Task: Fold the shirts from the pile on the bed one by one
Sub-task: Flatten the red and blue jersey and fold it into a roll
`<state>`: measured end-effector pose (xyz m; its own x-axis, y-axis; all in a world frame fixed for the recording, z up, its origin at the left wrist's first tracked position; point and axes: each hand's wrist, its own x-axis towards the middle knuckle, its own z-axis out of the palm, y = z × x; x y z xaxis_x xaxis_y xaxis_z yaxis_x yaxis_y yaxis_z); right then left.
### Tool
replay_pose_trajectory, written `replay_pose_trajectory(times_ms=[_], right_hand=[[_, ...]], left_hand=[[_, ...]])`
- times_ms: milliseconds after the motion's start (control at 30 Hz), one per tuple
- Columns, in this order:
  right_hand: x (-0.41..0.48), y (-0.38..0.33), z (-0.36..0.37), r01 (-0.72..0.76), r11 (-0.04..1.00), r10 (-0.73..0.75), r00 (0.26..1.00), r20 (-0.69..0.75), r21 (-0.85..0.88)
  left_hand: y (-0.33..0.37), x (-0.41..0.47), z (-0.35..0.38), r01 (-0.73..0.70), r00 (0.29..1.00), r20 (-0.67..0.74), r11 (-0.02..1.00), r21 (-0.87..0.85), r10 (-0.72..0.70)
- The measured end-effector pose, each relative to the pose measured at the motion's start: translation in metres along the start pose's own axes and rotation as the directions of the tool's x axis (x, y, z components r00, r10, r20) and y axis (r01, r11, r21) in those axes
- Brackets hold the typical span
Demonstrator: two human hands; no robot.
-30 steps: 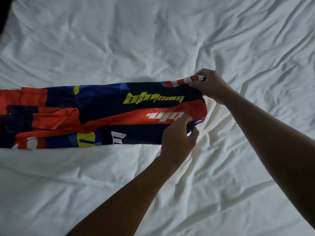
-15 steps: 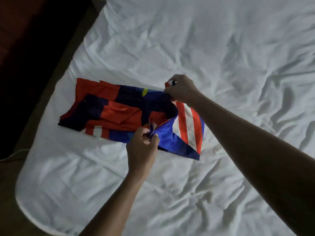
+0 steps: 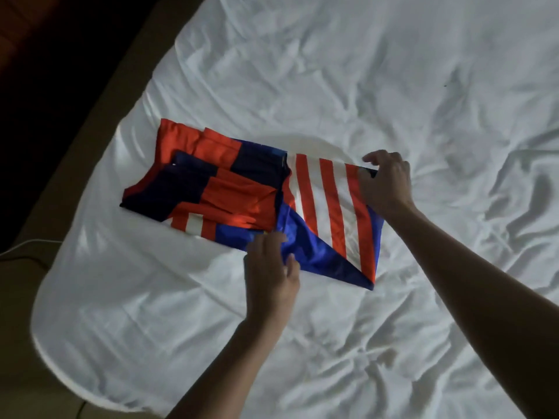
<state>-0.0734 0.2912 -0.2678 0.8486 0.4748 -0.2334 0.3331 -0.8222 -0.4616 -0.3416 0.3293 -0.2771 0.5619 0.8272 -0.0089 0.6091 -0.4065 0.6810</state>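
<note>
A red, navy and blue shirt (image 3: pixel 242 192) lies on the white bed sheet (image 3: pixel 332 86) near the bed's left end. Its right part is folded over, showing red and white stripes and a blue triangle. My left hand (image 3: pixel 269 279) is at the shirt's near edge, its fingers loosely spread and touching the blue cloth; the hand is blurred. At the far right corner of the folded part rests my right hand (image 3: pixel 387 182), with relaxed fingers on the striped cloth. No pile of other shirts is in view.
The bed's rounded left corner (image 3: pixel 48 313) drops to a dark floor (image 3: pixel 45 86). A thin pale cable (image 3: pixel 30 244) runs along the floor by that corner. Wrinkled sheet stretches to the right and toward me.
Both hands carried the shirt's right end leftward and laid it over the rest, halving its length. Their pinches have loosened. The view has swung left, showing the bed's edge.
</note>
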Motion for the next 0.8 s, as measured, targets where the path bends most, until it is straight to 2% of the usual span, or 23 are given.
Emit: replay_pose_trajectory(times_ms=[67, 133, 233, 333, 433, 500, 600, 667, 733, 800], right_hand=[[0.005, 0.022, -0.004, -0.064, 0.996, 0.069, 0.996, 0.061, -0.069], [0.009, 0.037, -0.004, -0.077, 0.995, 0.084, 0.987, 0.137, -0.059], [0.014, 0.047, -0.008, -0.078, 0.997, 0.078, 0.981, 0.178, -0.007], [0.019, 0.055, -0.016, -0.131, 0.99, 0.116, 0.969, 0.22, 0.055], [0.022, 0.062, -0.025, -0.154, 0.981, 0.121, 0.96, 0.252, 0.116], [0.022, 0.06, -0.033, -0.153, 0.974, 0.108, 0.963, 0.249, 0.168], [0.022, 0.044, -0.046, -0.16, 0.929, 0.081, 0.968, 0.238, 0.333], [0.021, 0.025, -0.056, -0.13, 0.897, 0.011, 0.962, 0.272, 0.422], [0.02, -0.001, -0.065, -0.077, 0.882, -0.077, 0.95, 0.303, 0.464], [0.019, -0.031, -0.074, -0.045, 0.86, -0.148, 0.931, 0.333, 0.508]], left_hand=[[0.027, -0.013, 0.02, -0.16, 0.982, 0.091, 0.986, -0.049, 0.164], [0.055, -0.026, 0.044, -0.271, 0.936, 0.217, 0.961, -0.052, 0.276], [0.08, -0.039, 0.078, -0.279, 0.901, 0.369, 0.956, 0.093, 0.228], [0.081, -0.041, 0.101, -0.308, 0.898, 0.4, 0.911, 0.275, 0.183], [0.075, -0.039, 0.106, -0.354, 0.892, 0.396, 0.88, 0.317, 0.216], [0.076, -0.033, 0.1, -0.369, 0.889, 0.379, 0.893, 0.256, 0.259], [0.082, -0.027, 0.074, -0.283, 0.931, 0.273, 0.952, 0.119, 0.243], [0.085, -0.026, 0.048, -0.204, 0.958, 0.211, 0.979, 0.023, 0.195], [0.089, -0.022, 0.018, -0.096, 0.978, 0.177, 0.991, -0.088, 0.111], [0.091, -0.015, -0.013, 0.064, 0.985, 0.167, 0.979, -0.195, -0.031]])
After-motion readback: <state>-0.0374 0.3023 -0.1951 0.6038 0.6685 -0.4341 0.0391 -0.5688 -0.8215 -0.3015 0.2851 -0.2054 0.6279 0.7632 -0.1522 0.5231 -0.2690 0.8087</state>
